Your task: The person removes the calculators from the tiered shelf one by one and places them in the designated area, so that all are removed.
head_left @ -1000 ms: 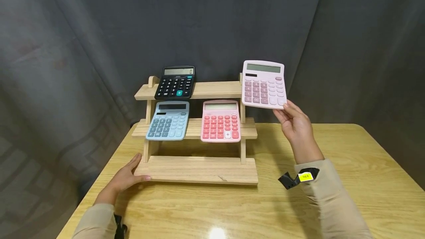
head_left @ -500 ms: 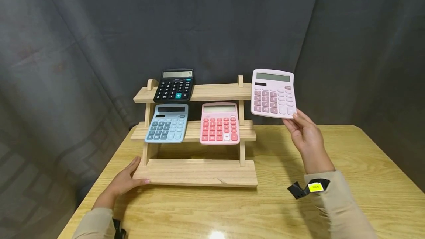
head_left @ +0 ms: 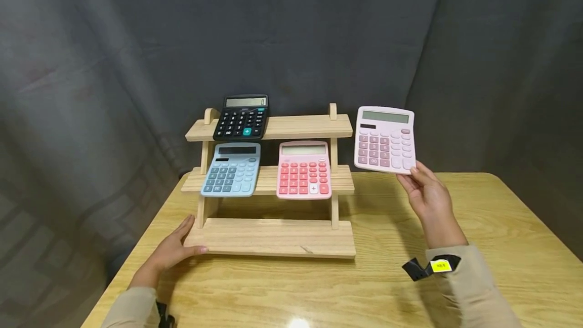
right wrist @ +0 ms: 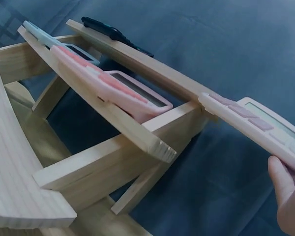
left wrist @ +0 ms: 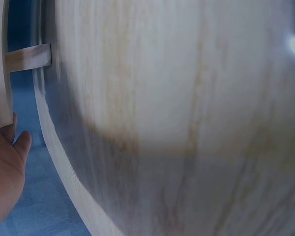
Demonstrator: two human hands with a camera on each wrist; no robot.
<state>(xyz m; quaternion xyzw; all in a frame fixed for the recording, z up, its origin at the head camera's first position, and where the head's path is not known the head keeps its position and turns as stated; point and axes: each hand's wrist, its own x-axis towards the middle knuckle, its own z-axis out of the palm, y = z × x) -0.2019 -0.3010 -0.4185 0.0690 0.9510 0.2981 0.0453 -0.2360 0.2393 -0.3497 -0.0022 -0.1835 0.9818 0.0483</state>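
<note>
My right hand (head_left: 429,197) pinches a pale lilac calculator (head_left: 385,139) by its lower right corner. The calculator is held up just right of the top shelf, its keys facing me. With fingers extended, my left hand (head_left: 170,253) touches the left end of the bottom shelf (head_left: 273,237) of a wooden three-tier stand, its thumb along the front edge. A black calculator (head_left: 242,116) leans on the left of the top shelf (head_left: 305,125). On the middle shelf (head_left: 268,178) sit a light blue calculator (head_left: 231,169) at left and a pink calculator (head_left: 304,170) at right.
The stand rests on a yellowish wooden table (head_left: 291,287), whose far edge lies behind it. A dark grey curtain (head_left: 291,34) hangs at the back and sides. A small wooden peg (head_left: 333,111) rises at the top shelf's right end.
My right hand has moved right and down with the lilac calculator, from overlapping the top shelf's right end to beside it. My left hand stays at the bottom shelf.
</note>
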